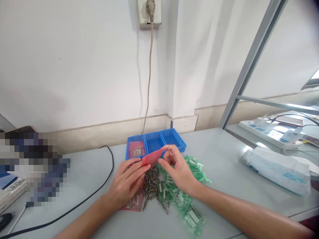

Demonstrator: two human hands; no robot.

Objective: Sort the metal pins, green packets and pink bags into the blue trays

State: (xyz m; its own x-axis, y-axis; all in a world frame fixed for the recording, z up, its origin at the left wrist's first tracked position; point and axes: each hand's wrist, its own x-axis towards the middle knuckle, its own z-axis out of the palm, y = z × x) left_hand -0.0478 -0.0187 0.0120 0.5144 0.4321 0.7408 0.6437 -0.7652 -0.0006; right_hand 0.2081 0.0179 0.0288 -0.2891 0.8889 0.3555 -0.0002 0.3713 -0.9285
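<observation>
Head view: the left hand [128, 182] grips the left end of a flat red translucent plastic bag [152, 157] just in front of the row of blue plastic bins [153, 142]; the right hand [178, 168] pinches its right end. Nearer than the bins, slim metal pins [150, 182] lie heaped beside green plastic packets [191, 217] on the grey surface [214, 149].

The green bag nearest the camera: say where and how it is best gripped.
Likely pinch the green bag by its thin near edge, coming from the near side: the plastic there reaches past the slim parts inside, while the right hand is beyond it.
</observation>
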